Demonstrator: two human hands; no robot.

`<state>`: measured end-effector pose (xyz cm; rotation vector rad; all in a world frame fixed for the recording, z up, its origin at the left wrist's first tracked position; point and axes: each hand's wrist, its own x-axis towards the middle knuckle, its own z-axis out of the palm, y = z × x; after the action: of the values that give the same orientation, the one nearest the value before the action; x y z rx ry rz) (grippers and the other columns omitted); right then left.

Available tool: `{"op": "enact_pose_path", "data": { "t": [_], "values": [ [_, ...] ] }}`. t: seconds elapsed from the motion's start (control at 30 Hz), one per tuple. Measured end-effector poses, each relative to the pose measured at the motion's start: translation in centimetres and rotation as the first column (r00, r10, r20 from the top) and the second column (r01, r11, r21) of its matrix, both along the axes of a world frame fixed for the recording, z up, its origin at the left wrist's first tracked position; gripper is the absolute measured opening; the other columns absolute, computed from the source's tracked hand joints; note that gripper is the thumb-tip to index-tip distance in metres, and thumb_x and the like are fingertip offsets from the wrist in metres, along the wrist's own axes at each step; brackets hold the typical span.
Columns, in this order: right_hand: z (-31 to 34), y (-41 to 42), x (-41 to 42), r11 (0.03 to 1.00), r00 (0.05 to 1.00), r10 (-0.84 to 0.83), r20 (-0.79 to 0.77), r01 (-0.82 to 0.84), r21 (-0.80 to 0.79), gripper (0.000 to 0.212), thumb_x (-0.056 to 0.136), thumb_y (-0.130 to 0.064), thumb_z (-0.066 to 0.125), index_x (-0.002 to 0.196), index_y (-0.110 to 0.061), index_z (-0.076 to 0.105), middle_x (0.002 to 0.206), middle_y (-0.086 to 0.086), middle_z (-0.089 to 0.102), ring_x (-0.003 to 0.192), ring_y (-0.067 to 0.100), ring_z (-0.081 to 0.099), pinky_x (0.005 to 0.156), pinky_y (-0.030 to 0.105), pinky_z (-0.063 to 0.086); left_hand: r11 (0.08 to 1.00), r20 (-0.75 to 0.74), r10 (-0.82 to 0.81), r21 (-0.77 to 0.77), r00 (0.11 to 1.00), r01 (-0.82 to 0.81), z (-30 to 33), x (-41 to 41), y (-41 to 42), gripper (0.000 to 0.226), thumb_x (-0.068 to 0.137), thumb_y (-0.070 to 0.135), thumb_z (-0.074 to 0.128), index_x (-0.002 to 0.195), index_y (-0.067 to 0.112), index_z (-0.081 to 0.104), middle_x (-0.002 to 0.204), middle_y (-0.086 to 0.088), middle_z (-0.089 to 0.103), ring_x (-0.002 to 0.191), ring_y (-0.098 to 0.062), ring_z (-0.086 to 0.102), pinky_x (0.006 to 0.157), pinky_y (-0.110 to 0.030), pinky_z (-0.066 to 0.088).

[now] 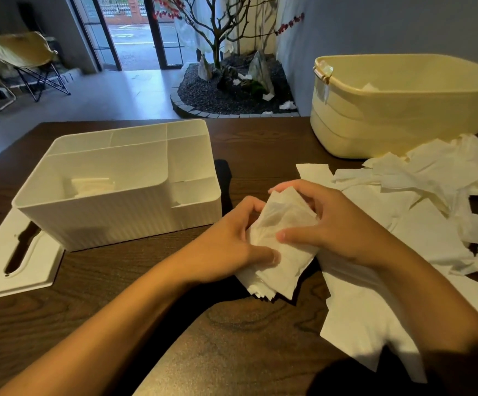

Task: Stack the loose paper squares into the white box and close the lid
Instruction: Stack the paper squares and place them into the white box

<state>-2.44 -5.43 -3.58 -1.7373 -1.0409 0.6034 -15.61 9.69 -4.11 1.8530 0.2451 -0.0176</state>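
Where the two forearms meet above the dark wooden table (pixel 152 324), both hands hold one bundle of paper squares (pixel 280 241). Left hand (pixel 232 238) grips the bundle's left edge, thumb laid across the lower sheets, fingers curled behind. Right hand (pixel 326 221) clasps the right side, fingers hooked over the top edge, thumb pressed on the front sheet. Bundle is tilted, sheets fanned unevenly at the lower end, which rests on or just above the tabletop; cannot tell which.

To the right of the hands, a loose heap of paper squares (pixel 420 212) sprawls over the table, running under the right forearm toward the near edge. Behind the heap, touching its far sheets, a pale yellow plastic tub (pixel 389 115) with a clip at its rim; a scrap of white paper shows inside.

Left of the hands, the white box (pixel 117 221) stands open, ribbed front wall, inner dividers. A small stack of squares lies in its large compartment. The white lid (pixel 36 267), slotted, lies flat on the table, partly under the box's left end.

Beyond the table: folding chair (pixel 29 61), glass doors, bare indoor tree (pixel 217 32) in a gravel bed.
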Motion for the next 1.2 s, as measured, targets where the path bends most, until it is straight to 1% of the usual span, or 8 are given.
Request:
{"op": "enact_pose_path", "data": {
  "t": [0.2, 0.37, 0.53, 0.63, 0.77, 0.9, 1.1, 1.2],
  "values": [
    [0.1, 0.4, -0.5, 0.991, 0.991, -0.131, -0.026, 0.131, 0.017, 0.05, 0.081, -0.013, 0.078, 0.12, -0.036, 0.059, 0.107, -0.016, 0.065, 0.097, 0.002, 0.064, 0.076, 0.021, 0.059, 0.981, 0.03, 0.08, 0.173, 0.996, -0.084, 1.3, -1.2, 2.2, 0.037, 0.081, 0.008, 0.078, 0.106, 0.024, 0.056, 0.104, 0.004, 0.07, 0.095, -0.012, 0.069, 0.081, -0.03, 0.057],
    [2.2, 2.6, -3.2, 0.991, 0.97, -0.13, 0.208, 0.125, 0.038, 0.043, 0.08, -0.005, 0.071, 0.113, -0.032, 0.064, 0.103, -0.019, 0.063, 0.092, 0.002, 0.06, 0.078, 0.022, 0.052, 0.895, 0.226, 0.23, 0.333, 0.947, -0.297, 2.8, -3.9, 3.6, 0.03, 0.079, 0.005, 0.072, 0.093, 0.029, 0.063, 0.089, 0.016, 0.069, 0.079, 0.001, 0.062, 0.067, -0.013, 0.047],
    [1.5, 5.7, -7.6, 0.967, 0.956, -0.234, 0.179, 0.209, 0.149, 0.036, 0.082, 0.0, 0.06, 0.103, -0.03, 0.061, 0.098, -0.01, 0.064, 0.08, 0.01, 0.061, 0.07, 0.036, 0.054, 0.796, 0.473, 0.435, 0.196, 0.767, -0.572, 1.9, -7.5, 3.6, 0.03, 0.086, -0.001, 0.066, 0.102, 0.023, 0.061, 0.095, 0.01, 0.066, 0.085, -0.005, 0.063, 0.072, -0.016, 0.052],
    [-1.0, 7.0, -10.1, 0.96, 0.963, -0.265, 0.048, 0.259, 0.104, 0.04, 0.09, -0.003, 0.057, 0.115, -0.034, 0.051, 0.111, -0.011, 0.057, 0.094, 0.008, 0.058, 0.07, 0.021, 0.054, 0.77, 0.41, 0.546, 0.098, 0.73, -0.631, -1.1, -8.7, 2.1, 0.045, 0.085, -0.008, 0.059, 0.113, 0.026, 0.053, 0.107, 0.003, 0.064, 0.088, 0.0, 0.063, 0.074, -0.015, 0.051],
    [-2.1, 8.2, -11.0, 0.938, 0.941, -0.337, -0.011, 0.337, 0.085, 0.044, 0.092, -0.003, 0.053, 0.126, -0.03, 0.048, 0.114, -0.008, 0.054, 0.105, 0.014, 0.056, 0.086, 0.032, 0.055, 0.707, 0.293, 0.676, 0.0, 0.676, -0.707, -2.5, -8.4, 2.3, 0.045, 0.086, -0.005, 0.054, 0.121, 0.023, 0.05, 0.107, 0.0, 0.063, 0.092, -0.014, 0.065, 0.079, -0.032, 0.058],
    [-1.7, 9.4, -10.9, 0.904, 0.916, -0.377, -0.141, 0.396, 0.162, 0.036, 0.093, -0.004, 0.051, 0.118, -0.031, 0.051, 0.118, -0.001, 0.059, 0.103, 0.018, 0.06, 0.082, 0.034, 0.055, 0.689, 0.292, 0.714, -0.131, 0.636, -0.713, -1.7, -7.7, 2.3, 0.032, 0.09, 0.001, 0.057, 0.118, 0.016, 0.055, 0.099, -0.001, 0.064, 0.07, 0.005, 0.063, 0.059, -0.013, 0.05],
    [-2.7, 9.5, -11.1, 0.871, 0.882, -0.434, -0.186, 0.463, 0.166, 0.048, 0.085, 0.006, 0.047, 0.121, -0.027, 0.054, 0.101, -0.015, 0.056, 0.094, 0.01, 0.057, 0.086, 0.037, 0.056, 0.667, 0.241, 0.744, -0.212, 0.623, -0.714, -1.9, -7.8, 2.6, 0.018, 0.09, 0.002, 0.059, 0.105, 0.012, 0.064, 0.096, -0.007, 0.067, 0.087, -0.02, 0.063, 0.07, -0.028, 0.053],
    [-2.5, 9.7, -10.6, 0.903, 0.901, -0.387, -0.194, 0.413, 0.12, 0.054, 0.08, 0.008, 0.047, 0.119, -0.028, 0.054, 0.105, -0.004, 0.058, 0.095, 0.018, 0.06, 0.075, 0.036, 0.056, 0.707, 0.191, 0.707, -0.194, 0.68, -0.68, -1.6, -7.7, 2.4, 0.023, 0.083, 0.008, 0.063, 0.103, 0.018, 0.064, 0.098, -0.009, 0.068, 0.091, -0.027, 0.065, 0.079, -0.043, 0.058]
  ]
}}
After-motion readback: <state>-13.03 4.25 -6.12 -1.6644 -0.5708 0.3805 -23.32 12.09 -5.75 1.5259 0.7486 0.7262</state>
